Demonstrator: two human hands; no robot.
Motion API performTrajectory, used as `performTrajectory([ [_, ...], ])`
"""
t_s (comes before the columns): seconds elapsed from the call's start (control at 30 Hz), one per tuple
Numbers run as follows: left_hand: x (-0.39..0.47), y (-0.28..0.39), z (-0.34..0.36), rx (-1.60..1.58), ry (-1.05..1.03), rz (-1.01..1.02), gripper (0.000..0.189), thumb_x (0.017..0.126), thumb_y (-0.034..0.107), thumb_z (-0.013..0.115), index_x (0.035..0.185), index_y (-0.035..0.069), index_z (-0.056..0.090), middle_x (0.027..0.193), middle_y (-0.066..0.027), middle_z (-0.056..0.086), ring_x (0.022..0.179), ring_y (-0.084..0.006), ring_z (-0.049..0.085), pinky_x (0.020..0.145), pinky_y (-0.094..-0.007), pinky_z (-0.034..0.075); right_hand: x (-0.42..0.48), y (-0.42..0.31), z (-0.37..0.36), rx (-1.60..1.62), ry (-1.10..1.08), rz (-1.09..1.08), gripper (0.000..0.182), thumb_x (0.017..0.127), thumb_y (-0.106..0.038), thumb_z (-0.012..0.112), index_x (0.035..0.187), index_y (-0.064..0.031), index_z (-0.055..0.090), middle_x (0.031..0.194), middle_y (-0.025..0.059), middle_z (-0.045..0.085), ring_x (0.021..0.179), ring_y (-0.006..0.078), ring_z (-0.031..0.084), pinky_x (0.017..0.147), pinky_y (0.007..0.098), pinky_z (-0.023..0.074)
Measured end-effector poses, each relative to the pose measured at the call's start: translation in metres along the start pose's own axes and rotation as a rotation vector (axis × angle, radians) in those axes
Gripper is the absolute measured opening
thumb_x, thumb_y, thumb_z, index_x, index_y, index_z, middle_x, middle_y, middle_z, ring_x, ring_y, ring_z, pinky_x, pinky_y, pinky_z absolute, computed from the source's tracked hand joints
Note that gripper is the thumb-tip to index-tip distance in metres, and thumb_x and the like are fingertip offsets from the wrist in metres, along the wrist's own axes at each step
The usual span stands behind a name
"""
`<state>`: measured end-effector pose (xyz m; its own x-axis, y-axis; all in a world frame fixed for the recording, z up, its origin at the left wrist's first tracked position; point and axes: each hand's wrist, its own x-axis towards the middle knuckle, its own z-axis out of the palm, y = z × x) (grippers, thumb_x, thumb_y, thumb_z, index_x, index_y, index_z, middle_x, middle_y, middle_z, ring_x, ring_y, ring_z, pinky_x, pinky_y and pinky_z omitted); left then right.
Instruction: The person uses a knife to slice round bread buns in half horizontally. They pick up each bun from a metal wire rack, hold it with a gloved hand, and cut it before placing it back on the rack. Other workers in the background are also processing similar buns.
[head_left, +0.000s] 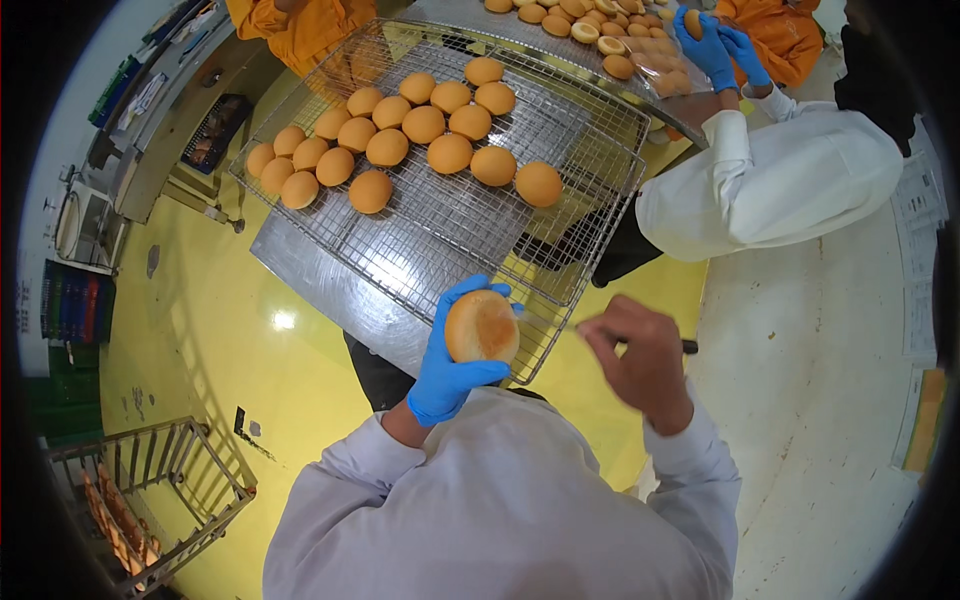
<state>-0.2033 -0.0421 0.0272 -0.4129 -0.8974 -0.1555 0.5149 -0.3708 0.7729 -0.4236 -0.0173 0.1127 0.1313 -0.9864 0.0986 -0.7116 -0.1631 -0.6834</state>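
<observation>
My left hand (450, 360), in a blue glove, holds a round bun (482, 327) with its pale, brown-centred side showing. To the right of it is my bare right hand (637, 352), closed around a black-handled tool (689, 347); a thin, blurred blade seems to point from it towards the bun. The hand and the bun are apart. Beyond my hands, a wire cooling rack (450, 232) carries several golden-brown buns (424, 124), mostly grouped on its far and left side.
The rack rests on a steel table (322, 259). A co-worker in white (772, 180) handles a bun at a second table heaped with buns (570, 26) at the far right. People in orange stand beyond. A metal rack trolley (150, 450) stands at lower left.
</observation>
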Motion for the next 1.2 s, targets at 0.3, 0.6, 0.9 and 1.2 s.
performTrajectory([
  [0.3,-0.003,0.002,-0.011,-0.313,-0.205,-0.035,0.088,0.083,0.050,0.070,0.152,0.018,0.026,0.150,-0.0183,0.035,0.129,-0.0386,0.049,0.075,-0.0338,0.058,0.020,0.058,0.004,0.267,0.275,0.316,0.009,0.084,-0.006,0.071,0.086,0.0009,0.066,0.070,0.0064,0.063,0.062,0.0144,0.062,0.058,0.0268,0.0468],
  [0.6,-0.002,0.005,-0.020,-0.643,-0.084,-0.213,0.090,0.091,0.076,0.032,0.152,0.010,0.027,0.142,-0.0268,0.044,0.122,-0.0385,0.054,0.083,-0.0419,0.058,0.012,0.052,0.015,0.344,0.227,0.287,0.006,0.085,0.000,0.068,0.089,0.0009,0.064,0.077,0.0060,0.064,0.066,0.0118,0.063,0.058,0.0257,0.0479],
  [0.9,-0.004,-0.006,-0.023,-0.302,0.146,-0.091,0.066,0.101,0.058,0.034,0.143,0.008,0.040,0.132,-0.0142,0.056,0.116,-0.0261,0.059,0.087,-0.0377,0.055,0.009,-0.003,0.018,0.026,0.016,-0.050,0.009,0.079,-0.001,0.072,0.079,-0.0039,0.063,0.074,0.0075,0.061,0.062,0.0209,0.064,0.054,0.0298,0.0461],
  [1.2,-0.003,0.000,-0.021,-0.317,0.171,-0.112,0.057,0.102,0.054,0.037,0.138,0.011,0.046,0.126,-0.0092,0.059,0.112,-0.0212,0.061,0.086,-0.0346,0.055,0.008,0.000,0.022,0.060,0.020,-0.088,0.008,0.080,-0.005,0.071,0.079,-0.0055,0.064,0.073,0.0070,0.061,0.058,0.0245,0.060,0.052,0.0328,0.0449],
])
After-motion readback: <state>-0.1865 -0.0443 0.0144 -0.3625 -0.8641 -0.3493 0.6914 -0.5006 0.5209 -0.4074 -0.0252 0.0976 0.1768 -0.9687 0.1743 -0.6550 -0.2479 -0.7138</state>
